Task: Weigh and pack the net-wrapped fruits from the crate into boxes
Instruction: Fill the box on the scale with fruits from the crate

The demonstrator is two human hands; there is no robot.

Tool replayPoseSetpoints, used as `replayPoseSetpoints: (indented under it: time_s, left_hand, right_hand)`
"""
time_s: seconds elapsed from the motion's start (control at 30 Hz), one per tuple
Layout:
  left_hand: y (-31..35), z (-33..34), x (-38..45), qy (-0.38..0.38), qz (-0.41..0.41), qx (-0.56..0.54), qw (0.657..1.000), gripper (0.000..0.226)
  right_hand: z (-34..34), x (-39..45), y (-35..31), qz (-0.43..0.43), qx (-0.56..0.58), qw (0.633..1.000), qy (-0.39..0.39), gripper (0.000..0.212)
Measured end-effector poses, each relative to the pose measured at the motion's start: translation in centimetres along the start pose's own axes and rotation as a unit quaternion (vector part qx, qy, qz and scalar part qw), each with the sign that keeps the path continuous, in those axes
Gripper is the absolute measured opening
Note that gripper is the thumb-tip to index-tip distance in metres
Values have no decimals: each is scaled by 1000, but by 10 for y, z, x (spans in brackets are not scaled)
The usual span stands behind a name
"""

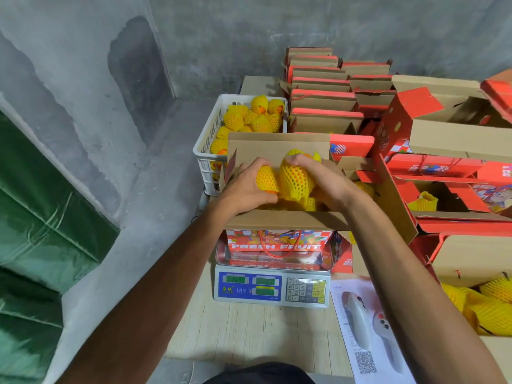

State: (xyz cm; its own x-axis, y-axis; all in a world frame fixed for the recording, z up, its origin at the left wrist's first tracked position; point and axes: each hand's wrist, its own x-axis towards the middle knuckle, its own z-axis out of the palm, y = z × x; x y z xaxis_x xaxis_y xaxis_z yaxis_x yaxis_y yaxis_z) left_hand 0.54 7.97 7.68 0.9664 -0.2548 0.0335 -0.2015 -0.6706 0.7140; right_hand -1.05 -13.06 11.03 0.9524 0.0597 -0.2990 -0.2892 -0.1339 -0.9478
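An open red "FRESH FRUIT" box [277, 243] stands on the electronic scale [273, 289], whose display is lit. Inside the box lie several fruits in yellow foam nets. My left hand [246, 187] grips one net-wrapped fruit [267, 178] over the box's left side. My right hand [321, 181] grips another net-wrapped fruit [296, 180] beside it, over the middle. Behind the box, a white plastic crate [209, 151] holds several more net-wrapped fruits [256, 117].
Stacks of folded red boxes [327, 101] stand at the back. Open red boxes [454, 189] fill the right side, some with netted fruit [482, 309]. A printed sheet [357, 336] with two white handheld devices lies right of the scale. Concrete floor and green tarp lie left.
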Motion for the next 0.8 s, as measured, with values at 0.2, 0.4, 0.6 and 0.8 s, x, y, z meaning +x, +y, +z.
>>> replayPoseSetpoints:
  time_s: [0.2, 0.4, 0.6, 0.8]
  left_hand:
    - [-3, -7, -2, 42, -28, -28, 998, 76]
    - [-1, -9, -2, 38, -38, -35, 998, 79]
    - [-2, -4, -6, 37, -40, -48, 997, 79]
    - [0, -3, -9, 30, -38, -37, 998, 82]
  right_hand:
    - [-13, 8, 9, -117, -392, 902, 135, 83]
    - [-14, 3, 11, -63, -566, 822, 13, 85]
    - [-8, 8, 4, -112, -509, 852, 37, 46]
    - [0, 10, 4, -141, -466, 872, 36, 32]
